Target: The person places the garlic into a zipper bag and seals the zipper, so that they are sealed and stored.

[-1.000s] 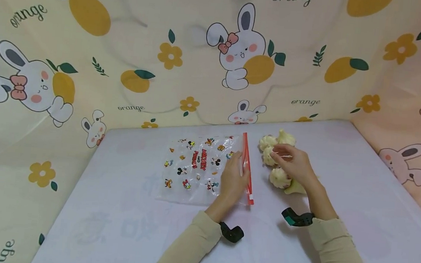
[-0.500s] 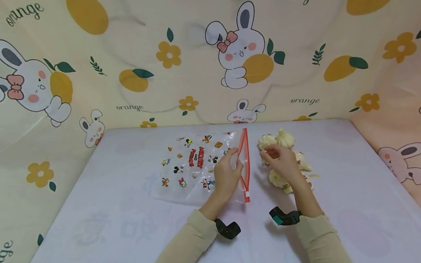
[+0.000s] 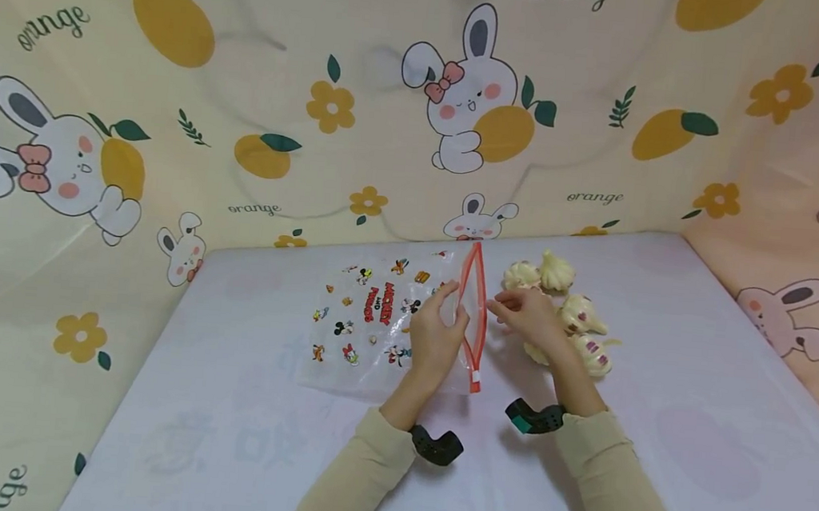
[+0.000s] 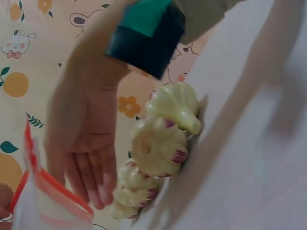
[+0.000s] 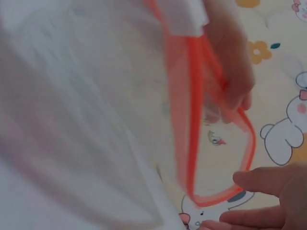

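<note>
A clear zip bag (image 3: 355, 339) with cartoon prints lies on the table, its red-edged mouth (image 5: 194, 120) gaping toward the right. My left hand (image 3: 434, 342) pinches the upper side of the mouth, with the thumb inside the opening. Just right of the mouth is my right hand (image 3: 534, 317). In the right wrist view its thumb overlaps the red rim and its fingers reach out below, holding nothing. Behind and beside that hand sit several garlic bulbs (image 4: 159, 148), whitish with purple streaks; the hand partly hides some of them in the head view.
A white cloth covers the table (image 3: 225, 401). A printed backdrop (image 3: 367, 60) with rabbits and oranges rises behind it and on both sides. Each wrist carries a black camera (image 3: 438, 447).
My right hand has moved left from the garlic bulbs to the bag's mouth. My left hand has lifted the upper edge, and the red opening has spread wider.
</note>
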The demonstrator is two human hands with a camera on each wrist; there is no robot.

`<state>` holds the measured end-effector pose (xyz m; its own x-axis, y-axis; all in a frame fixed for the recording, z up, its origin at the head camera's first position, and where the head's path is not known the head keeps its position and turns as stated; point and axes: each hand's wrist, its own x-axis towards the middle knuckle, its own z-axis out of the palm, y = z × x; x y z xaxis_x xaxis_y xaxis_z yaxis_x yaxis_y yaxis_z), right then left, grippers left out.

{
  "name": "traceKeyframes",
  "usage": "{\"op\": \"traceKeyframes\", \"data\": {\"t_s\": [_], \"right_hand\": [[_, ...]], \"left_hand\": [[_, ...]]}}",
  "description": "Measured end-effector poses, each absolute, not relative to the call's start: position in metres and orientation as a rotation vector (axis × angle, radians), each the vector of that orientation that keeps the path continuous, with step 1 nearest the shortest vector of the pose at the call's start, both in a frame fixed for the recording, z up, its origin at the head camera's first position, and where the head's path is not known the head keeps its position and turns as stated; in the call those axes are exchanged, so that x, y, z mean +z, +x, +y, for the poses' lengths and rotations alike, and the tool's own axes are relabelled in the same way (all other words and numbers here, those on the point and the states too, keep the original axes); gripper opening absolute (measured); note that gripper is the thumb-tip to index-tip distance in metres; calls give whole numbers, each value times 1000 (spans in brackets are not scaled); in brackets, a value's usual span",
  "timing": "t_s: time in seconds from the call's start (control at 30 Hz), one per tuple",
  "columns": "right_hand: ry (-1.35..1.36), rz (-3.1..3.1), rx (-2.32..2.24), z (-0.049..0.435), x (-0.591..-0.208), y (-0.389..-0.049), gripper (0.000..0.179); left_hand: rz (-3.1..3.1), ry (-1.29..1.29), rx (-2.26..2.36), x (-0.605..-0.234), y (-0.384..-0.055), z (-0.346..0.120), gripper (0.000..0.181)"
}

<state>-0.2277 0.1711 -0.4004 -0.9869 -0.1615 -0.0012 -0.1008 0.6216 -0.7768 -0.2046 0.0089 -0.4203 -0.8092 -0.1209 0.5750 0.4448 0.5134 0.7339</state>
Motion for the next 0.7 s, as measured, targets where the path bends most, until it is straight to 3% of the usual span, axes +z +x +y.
{"op": "traceKeyframes", "data": {"t_s": [0.7], "right_hand": [[-244, 2484, -1532, 151, -421, -234, 26]], "left_hand": [[-2292, -187, -1120, -405, -192, -16, 34]]}}
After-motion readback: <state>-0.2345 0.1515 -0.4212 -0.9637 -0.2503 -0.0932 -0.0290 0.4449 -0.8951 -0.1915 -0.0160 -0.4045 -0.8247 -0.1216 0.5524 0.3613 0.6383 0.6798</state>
